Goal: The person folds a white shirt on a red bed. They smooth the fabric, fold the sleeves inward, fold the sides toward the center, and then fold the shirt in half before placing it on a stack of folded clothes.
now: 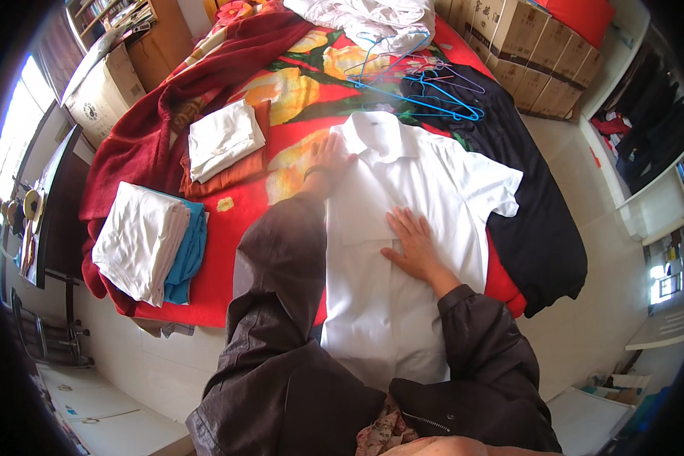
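Note:
A white short-sleeved collared shirt lies flat in front of me, its collar at the far end and its lower part reaching my body. One sleeve spreads out to the right. On the left the shirt's side is turned in, with a white flap lying over the front. My left hand rests at the shirt's left edge near the collar, fingers apart. Palm down on the shirt front, my right hand has its fingers spread and grips nothing.
A red floral blanket covers the bed. To the left are folded stacks, one with white clothes over blue, another with white cloth over rust-coloured cloth. Blue and purple hangers and black clothing lie right. Cardboard boxes stand beyond.

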### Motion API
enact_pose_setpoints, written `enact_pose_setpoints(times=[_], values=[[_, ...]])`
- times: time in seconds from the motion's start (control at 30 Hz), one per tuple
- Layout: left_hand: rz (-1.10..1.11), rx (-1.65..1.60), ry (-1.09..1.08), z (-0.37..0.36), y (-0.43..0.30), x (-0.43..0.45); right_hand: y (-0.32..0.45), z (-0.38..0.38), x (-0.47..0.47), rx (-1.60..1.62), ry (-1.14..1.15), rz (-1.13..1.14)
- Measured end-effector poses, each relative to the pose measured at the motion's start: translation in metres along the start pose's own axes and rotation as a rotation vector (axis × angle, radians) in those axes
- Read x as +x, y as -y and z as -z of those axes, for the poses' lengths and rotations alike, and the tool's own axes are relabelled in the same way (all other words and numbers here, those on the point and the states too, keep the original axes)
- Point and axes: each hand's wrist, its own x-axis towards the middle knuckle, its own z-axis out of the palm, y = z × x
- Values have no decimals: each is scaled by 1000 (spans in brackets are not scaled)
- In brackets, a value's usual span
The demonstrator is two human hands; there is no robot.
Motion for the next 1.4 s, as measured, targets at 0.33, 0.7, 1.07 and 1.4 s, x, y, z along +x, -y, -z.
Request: enact_pose_setpoints(times=[0.33, 0.7, 1.07, 1.4], values=[[298, -42, 174, 5, -8, -1, -8, -4, -4, 134, -140, 77], [-390, -87, 256, 75, -80, -174, -34, 38, -69, 956, -14, -193], [-408, -376, 247, 124, -87, -332, -10, -21, -313, 1278, -177, -913], [-27, -542, 183, 142, -58, -401, -8, -24, -323, 1615, -21, -894]])
